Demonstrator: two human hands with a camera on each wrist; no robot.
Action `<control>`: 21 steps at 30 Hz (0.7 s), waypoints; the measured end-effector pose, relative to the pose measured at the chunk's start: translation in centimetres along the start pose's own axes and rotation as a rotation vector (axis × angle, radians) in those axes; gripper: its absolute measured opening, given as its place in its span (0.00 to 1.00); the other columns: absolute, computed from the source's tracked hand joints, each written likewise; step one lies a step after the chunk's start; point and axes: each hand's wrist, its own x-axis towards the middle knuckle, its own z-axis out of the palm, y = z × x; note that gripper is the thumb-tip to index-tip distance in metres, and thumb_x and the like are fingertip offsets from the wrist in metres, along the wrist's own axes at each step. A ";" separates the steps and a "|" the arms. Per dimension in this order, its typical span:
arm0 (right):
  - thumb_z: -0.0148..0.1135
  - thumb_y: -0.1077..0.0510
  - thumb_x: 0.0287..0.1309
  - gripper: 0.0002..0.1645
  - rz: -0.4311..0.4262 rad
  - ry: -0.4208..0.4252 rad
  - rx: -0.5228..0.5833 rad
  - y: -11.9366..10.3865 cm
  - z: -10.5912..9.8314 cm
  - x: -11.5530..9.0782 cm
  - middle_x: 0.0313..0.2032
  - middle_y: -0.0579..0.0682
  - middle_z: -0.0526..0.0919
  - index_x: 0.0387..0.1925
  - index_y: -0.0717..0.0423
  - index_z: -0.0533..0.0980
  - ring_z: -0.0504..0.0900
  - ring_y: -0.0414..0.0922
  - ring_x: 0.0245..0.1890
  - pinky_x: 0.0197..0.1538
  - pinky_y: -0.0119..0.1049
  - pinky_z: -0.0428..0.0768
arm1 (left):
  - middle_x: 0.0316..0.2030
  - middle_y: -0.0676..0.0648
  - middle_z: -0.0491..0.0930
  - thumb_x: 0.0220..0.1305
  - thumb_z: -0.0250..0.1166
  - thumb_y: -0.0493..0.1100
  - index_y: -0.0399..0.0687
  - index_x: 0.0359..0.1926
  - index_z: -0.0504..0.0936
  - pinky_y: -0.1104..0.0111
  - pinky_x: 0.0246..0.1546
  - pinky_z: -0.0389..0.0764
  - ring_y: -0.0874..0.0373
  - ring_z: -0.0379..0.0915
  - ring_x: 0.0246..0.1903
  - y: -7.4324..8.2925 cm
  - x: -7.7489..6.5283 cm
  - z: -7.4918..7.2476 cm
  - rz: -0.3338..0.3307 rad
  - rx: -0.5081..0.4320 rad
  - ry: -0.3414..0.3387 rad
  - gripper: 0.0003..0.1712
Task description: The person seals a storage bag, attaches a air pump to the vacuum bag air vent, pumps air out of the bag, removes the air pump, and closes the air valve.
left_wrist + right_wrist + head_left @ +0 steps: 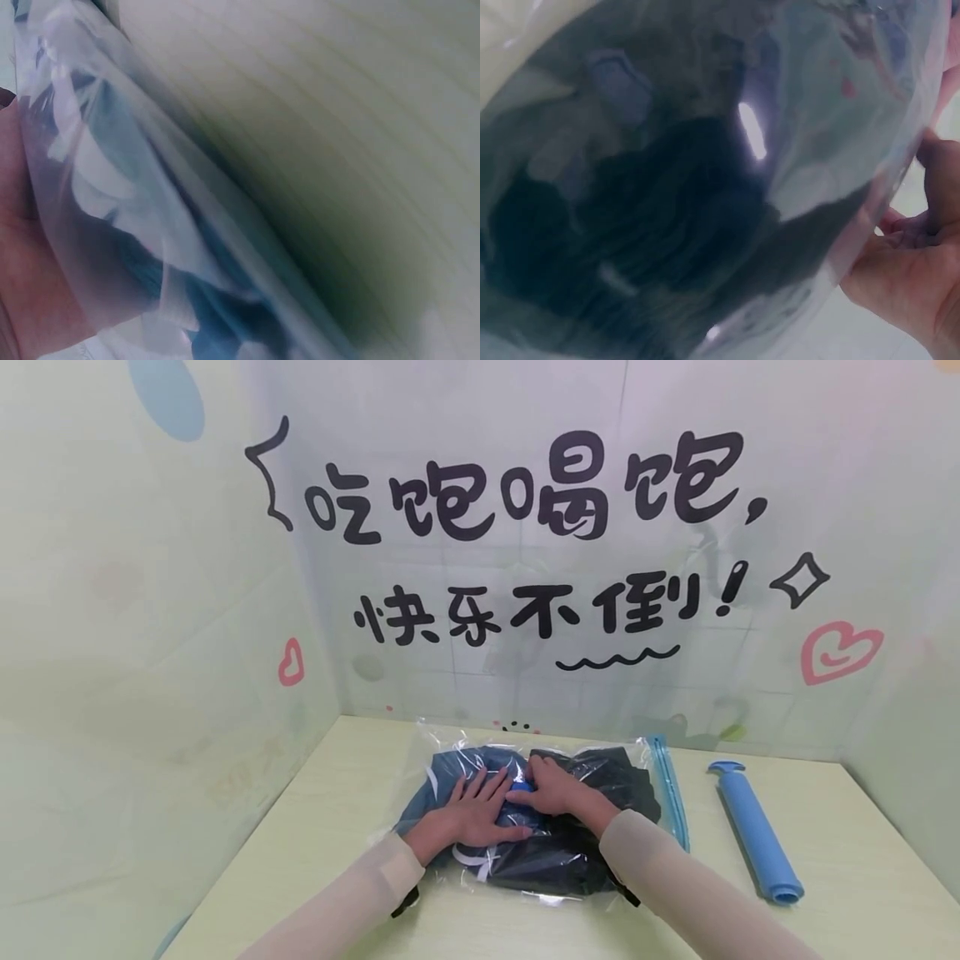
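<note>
A transparent vacuum storage bag [555, 897] lies across the table, packed with folded clothes: blue cloth [420, 802] with white stripes at the left, black cloth [622, 777] at the right. My left hand [476, 814] rests on the blue side with its fingers spread. Beside it, my right hand [558, 789] has its thumb and curled fingers at a blue valve cap [521, 787] near the bag's middle, pinching it. The left wrist view shows the bag's clear film [97, 172] bulging; the right wrist view shows dark cloth [645, 225] under shiny plastic.
A blue hand pump [757, 831] with a T-shaped handle lies on the table [847, 843] to the right of the bag. The bag's blue zip edge [670, 793] faces the pump. Printed wall sheets [525, 685] stand behind and at both sides.
</note>
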 end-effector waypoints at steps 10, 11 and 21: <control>0.66 0.63 0.67 0.10 -0.229 -0.061 0.021 0.9 -1.0 0.1 0.28 0.49 0.76 0.46 0.65 0.77 0.75 0.43 0.26 0.36 0.39 0.76 | 0.80 0.48 0.42 0.65 0.48 0.80 0.48 0.82 0.48 0.42 0.71 0.36 0.42 0.31 0.77 -0.1 0.2 0.2 -0.008 0.014 -0.001 0.58; 0.66 0.64 0.67 0.10 -0.241 -0.074 0.024 1.0 -1.1 0.1 0.29 0.50 0.76 0.48 0.64 0.77 0.74 0.43 0.27 0.37 0.39 0.76 | 0.80 0.47 0.42 0.65 0.48 0.81 0.47 0.82 0.48 0.42 0.71 0.35 0.42 0.32 0.77 -0.1 0.3 0.3 -0.005 0.007 0.003 0.59; 0.59 0.70 0.70 0.18 -0.239 -0.111 0.155 2.0 -1.2 -0.5 0.40 0.53 0.73 0.59 0.61 0.75 0.77 0.43 0.24 0.33 0.39 0.80 | 0.81 0.48 0.40 0.63 0.47 0.82 0.50 0.82 0.47 0.42 0.71 0.33 0.42 0.30 0.77 -0.5 0.8 0.9 0.003 -0.002 0.006 0.60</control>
